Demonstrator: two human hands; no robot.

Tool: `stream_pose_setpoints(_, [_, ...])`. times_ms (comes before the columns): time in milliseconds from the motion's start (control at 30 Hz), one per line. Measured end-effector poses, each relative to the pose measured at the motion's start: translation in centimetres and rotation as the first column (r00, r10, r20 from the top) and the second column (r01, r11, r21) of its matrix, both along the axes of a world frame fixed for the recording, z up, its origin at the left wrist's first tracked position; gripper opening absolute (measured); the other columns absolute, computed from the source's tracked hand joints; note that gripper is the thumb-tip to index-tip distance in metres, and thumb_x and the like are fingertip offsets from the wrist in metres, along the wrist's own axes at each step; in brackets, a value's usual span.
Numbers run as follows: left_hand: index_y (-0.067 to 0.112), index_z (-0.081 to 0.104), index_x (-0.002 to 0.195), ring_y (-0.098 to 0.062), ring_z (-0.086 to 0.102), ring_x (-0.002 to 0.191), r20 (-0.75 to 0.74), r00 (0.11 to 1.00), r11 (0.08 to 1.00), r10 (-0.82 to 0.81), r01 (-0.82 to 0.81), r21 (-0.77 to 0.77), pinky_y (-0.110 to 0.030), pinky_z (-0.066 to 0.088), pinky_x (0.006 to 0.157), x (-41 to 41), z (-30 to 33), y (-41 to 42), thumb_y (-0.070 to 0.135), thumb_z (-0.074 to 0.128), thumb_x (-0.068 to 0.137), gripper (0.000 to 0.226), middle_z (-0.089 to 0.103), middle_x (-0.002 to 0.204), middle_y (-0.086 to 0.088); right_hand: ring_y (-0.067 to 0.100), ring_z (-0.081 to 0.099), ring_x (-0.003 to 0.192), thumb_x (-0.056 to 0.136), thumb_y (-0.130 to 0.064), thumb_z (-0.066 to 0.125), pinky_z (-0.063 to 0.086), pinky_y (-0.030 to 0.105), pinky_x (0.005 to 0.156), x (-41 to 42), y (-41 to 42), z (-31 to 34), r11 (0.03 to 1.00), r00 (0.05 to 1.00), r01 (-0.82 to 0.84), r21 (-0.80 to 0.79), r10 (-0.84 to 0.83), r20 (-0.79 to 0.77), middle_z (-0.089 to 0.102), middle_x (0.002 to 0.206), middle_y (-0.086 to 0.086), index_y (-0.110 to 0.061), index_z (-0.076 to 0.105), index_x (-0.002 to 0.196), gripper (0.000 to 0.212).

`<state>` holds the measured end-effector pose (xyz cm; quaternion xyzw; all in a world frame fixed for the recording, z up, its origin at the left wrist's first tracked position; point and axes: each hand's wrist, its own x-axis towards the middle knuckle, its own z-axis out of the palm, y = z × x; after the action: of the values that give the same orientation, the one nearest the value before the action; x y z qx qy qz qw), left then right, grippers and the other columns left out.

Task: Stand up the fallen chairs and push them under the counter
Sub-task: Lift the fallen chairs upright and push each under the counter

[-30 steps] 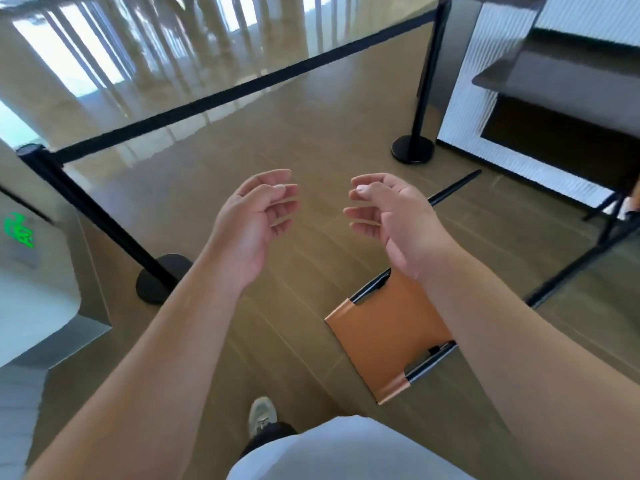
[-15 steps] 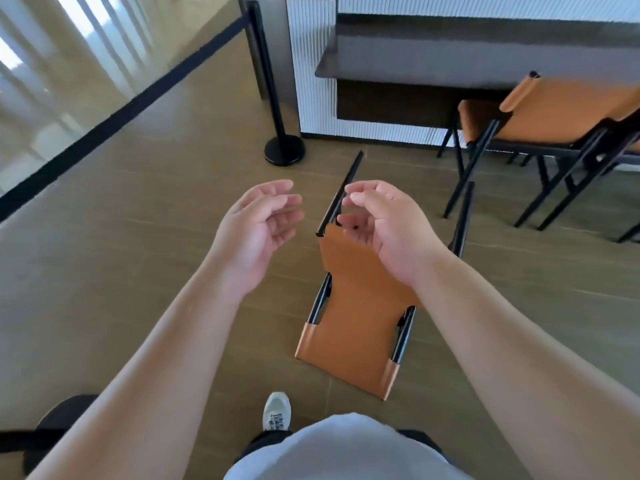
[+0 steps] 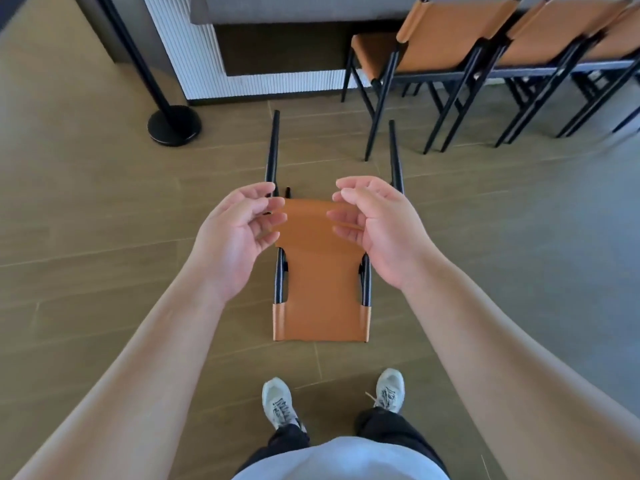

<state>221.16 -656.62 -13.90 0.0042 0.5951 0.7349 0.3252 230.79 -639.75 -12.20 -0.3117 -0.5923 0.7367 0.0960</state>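
A second ago the fallen chair [image 3: 320, 289] lay skewed off to the right; now it lies square before the feet, legs toward the surface [image 3: 277, 8], ready to lift. Left of it stands a stanchion base [image 3: 174, 124]. Left hand [image 3: 235, 237] and right hand [image 3: 377, 230] hover above it, fingers loosely curled, holding nothing. Right: upright chairs [image 3: 450, 39] crowd the surface.

Fallen chair [image 3: 320, 289] seat (behind hands) hidden

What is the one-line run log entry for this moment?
left hand: open, empty | right hand: open, empty | fallen chair: on floor, untouched | upright chairs: at counter
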Motion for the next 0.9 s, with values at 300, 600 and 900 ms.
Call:
stream_pose_setpoints(300, [0.022, 0.065, 0.112, -0.015, 0.067, 0.091, 0.082, 0.996, 0.999, -0.029, 0.032, -0.043, -0.037, 0.047, 0.093, 0.2, -5.2, 4.7, 0.010, 0.045, 0.098, 0.027, 0.071, 0.099, 0.002, 0.014, 0.073, 0.085, 0.077, -0.029, 0.060, 0.054, 0.027, 0.068, 1.7, 3.3, -6.3, 0.996, 0.990, 0.080, -0.042, -0.075, 0.119, 0.069, 0.105, -0.002, -0.026, 0.071, 0.096, 0.022])
stream_pose_setpoints(600, [0.023, 0.065, 0.111, -0.013, 0.067, 0.088, 0.103, 0.993, 0.966, -0.064, 0.088, -0.245, -0.033, 0.048, 0.084, 2.0, -14.6, 9.3, 0.011, 0.047, 0.097, 0.025, 0.072, 0.098, 0.004, 0.005, 0.071, 0.084, 0.088, -0.026, 0.058, 0.058, 0.031, 0.079, 3.8, 7.6, -16.3, 0.999, 0.949, -0.053, -0.001, 0.050, 0.312, 0.067, 0.095, -0.016, -0.030, 0.067, 0.103, 0.018])
stream_pose_setpoints(900, [0.029, 0.067, 0.105, -0.010, 0.068, 0.087, 0.151, 0.979, 0.903, -0.137, 0.186, -0.386, -0.032, 0.047, 0.081, 3.4, -31.6, 11.8, 0.016, 0.053, 0.095, 0.021, 0.073, 0.096, 0.008, 0.012, 0.069, 0.093, 0.082, -0.034, 0.056, 0.058, 0.036, 0.085, 4.0, 10.5, -33.2, 0.993, 0.893, -0.120, -0.011, 0.113, 0.436, 0.068, 0.083, -0.019, -0.037, 0.065, 0.101, 0.022])
